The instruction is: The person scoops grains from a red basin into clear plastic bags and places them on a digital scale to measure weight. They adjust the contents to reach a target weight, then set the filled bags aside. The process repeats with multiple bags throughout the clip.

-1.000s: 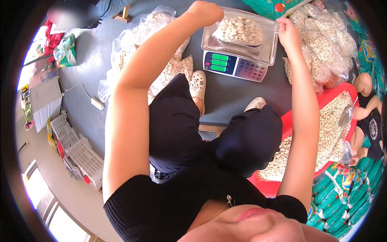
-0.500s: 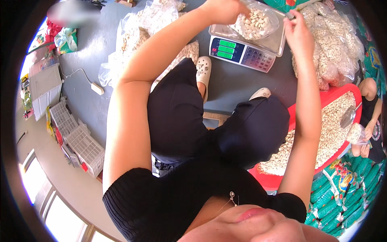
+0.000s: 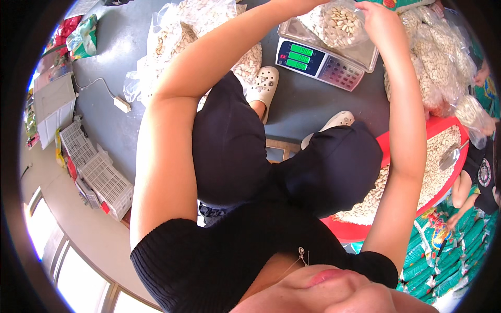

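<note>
A clear plastic bag (image 3: pixel 340 26) of pale, flat, oval seeds or beans rests on the metal pan of a digital scale (image 3: pixel 319 65) with lit green displays. At the bag's upper right rim, my right hand (image 3: pixel 377 14) is closed, pinching the film between thumb and fingers. My left hand (image 3: pixel 303 5) is at the bag's upper left, its fingers curled at the film and partly cut off by the picture's top edge. Both forearms reach forward around my knees.
Filled bags (image 3: pixel 436 65) are heaped right of the scale, more filled bags (image 3: pixel 182 36) left. A red tub (image 3: pixel 383 143) of loose seeds holds a metal scoop (image 3: pixel 450 156). Another person's hand (image 3: pixel 488 125) grips a small filled bag (image 3: pixel 471 117). Green sacks (image 3: pixel 443 261) and white crates (image 3: pixel 102 175) flank me.
My right hand has moved from the pan's right edge to the bag's rim. My left hand has shifted slightly up. The co-worker's small bag has risen above the tub's far side.
</note>
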{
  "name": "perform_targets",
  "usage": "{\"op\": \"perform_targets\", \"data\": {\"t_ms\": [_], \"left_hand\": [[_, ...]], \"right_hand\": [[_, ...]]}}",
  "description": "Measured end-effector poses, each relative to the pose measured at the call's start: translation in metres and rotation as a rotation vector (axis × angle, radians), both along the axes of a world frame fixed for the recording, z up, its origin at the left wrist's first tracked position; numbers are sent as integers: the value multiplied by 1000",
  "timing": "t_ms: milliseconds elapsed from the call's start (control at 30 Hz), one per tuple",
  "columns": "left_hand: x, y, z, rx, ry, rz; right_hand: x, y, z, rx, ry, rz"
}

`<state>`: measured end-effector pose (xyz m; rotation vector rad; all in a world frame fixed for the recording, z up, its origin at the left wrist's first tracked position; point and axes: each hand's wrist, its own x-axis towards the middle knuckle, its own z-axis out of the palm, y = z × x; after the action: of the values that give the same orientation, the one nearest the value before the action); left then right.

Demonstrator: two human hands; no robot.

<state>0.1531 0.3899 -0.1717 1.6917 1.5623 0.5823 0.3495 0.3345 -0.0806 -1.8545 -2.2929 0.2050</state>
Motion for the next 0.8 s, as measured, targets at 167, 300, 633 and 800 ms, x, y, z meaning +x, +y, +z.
{"op": "perform_targets", "data": {"t_ms": [167, 300, 633, 800], "left_hand": [[28, -11, 18, -226, 242, -205], [19, 1, -23, -44, 51, -114], [-9, -5, -9, 86, 11, -217], [2, 16, 21, 241, -75, -318]], "right_hand": [[29, 55, -93, -383, -311, 113], [-17, 69, -120, -521, -364, 32], [-26, 59, -162, -335, -85, 178], [72, 126, -224, -237, -375, 295]]}}
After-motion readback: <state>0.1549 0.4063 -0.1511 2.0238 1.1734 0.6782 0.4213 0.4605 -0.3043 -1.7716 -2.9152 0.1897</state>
